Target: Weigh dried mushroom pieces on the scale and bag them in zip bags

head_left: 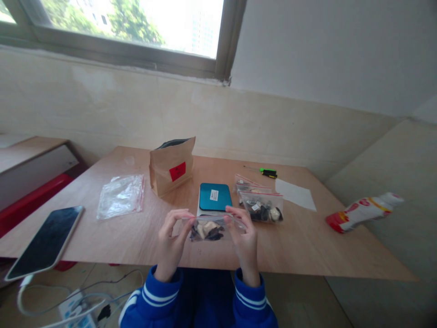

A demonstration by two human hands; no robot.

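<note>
Both hands hold a small clear zip bag (209, 229) with dark and pale pieces inside, over the table's near edge. My left hand (172, 241) pinches the bag's top left edge. My right hand (244, 239) pinches its top right edge. Just behind the bag lies a small scale with a teal top (215, 197). To the right of it lie filled zip bags (261, 207) with red seals. A brown paper pouch (171, 166) with a red label stands open behind the scale.
A stack of unfilled clear zip bags (120, 196) lies at the left. A tablet (46, 242) overhangs the wooden table's (307, 246) left corner. A green screwdriver (268, 172), white paper (295, 193) and a red-white packet (363, 211) are at the right. Cables lie on the floor.
</note>
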